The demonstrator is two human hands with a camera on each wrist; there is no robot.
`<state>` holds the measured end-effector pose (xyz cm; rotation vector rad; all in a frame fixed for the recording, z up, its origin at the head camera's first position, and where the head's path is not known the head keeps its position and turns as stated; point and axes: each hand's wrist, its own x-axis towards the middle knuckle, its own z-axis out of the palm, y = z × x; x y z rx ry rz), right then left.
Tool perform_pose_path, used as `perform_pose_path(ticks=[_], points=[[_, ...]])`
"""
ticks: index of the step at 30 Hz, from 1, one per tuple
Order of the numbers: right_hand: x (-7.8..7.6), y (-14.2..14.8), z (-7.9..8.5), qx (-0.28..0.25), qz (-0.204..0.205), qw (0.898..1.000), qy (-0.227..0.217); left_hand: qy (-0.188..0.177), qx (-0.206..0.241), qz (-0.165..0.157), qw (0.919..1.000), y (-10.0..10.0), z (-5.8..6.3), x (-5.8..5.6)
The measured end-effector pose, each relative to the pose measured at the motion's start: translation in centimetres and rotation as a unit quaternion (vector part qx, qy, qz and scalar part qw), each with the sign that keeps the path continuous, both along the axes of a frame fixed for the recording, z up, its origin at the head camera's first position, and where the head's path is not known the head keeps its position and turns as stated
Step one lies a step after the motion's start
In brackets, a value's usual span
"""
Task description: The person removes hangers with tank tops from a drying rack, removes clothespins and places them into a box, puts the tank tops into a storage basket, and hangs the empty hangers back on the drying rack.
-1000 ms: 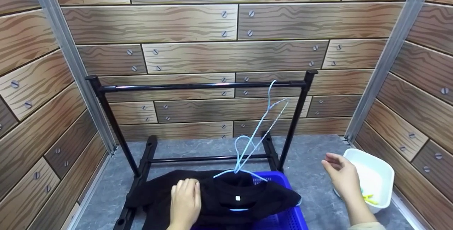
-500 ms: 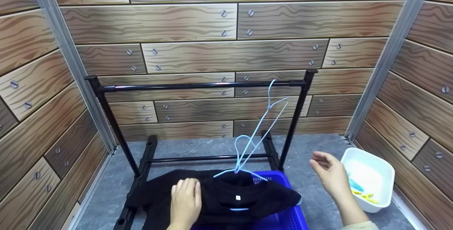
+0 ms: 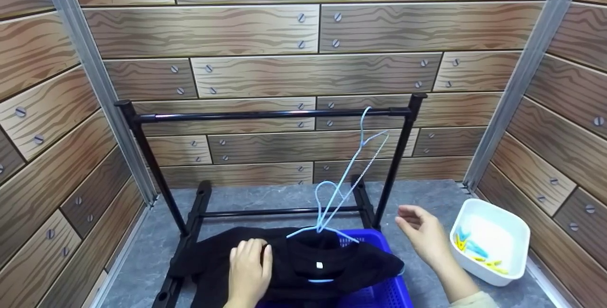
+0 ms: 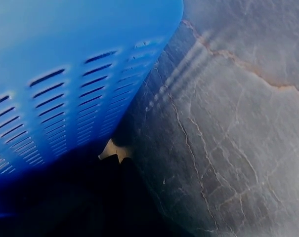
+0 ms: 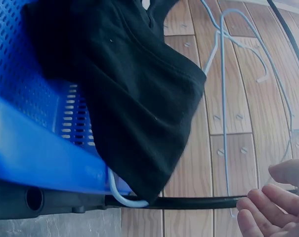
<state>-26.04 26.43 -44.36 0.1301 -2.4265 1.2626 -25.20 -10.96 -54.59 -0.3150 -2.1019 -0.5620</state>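
A black T-shirt [image 3: 327,294] with a light blue hanger [image 3: 320,218] inside its neckline lies over a blue basket [image 3: 374,294]. My left hand [image 3: 249,270] grips the shirt left of the neckline, its thumb standing a little apart from the fingers. To the right of the basket my right hand [image 3: 424,237] hovers, fingers loosely bent, with nothing in it. From the sleeve in the right wrist view pokes the hanger's end [image 5: 123,196]; my right hand [image 5: 275,210] is at lower right there. In the left wrist view, basket wall [image 4: 75,94] and dark cloth show, the hand hidden.
Behind the shirt stands a black clothes rack [image 3: 265,115], a second light blue hanger [image 3: 353,156] hooked on its rail at the right. A white tub [image 3: 502,232] on the grey floor holds yellow and blue clothespins [image 3: 481,256]. Wood-patterned walls enclose three sides.
My right hand has moved left, away from the white tub, uncovering the clothespins inside. The left thumb has spread slightly from its fingers. Shirt and hangers stay put.
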Motion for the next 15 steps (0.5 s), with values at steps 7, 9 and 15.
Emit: perform_pose_path(ticks=[7,9,15], points=[[-0.2,-1.4,-0.1,0.017,0.022,1.000,-0.012,0.004,0.003,-0.001,1.0000,-0.1,0.0,-0.1],[-0.2,-1.8,-0.2,0.016,0.031,0.999,-0.011,0.003,0.003,-0.001,1.0000,-0.1,0.0,-0.1],[-0.2,-2.9,-0.7,0.024,0.043,0.999,-0.007,-0.004,0.000,0.005,1.0000,0.0,-0.1,0.1]])
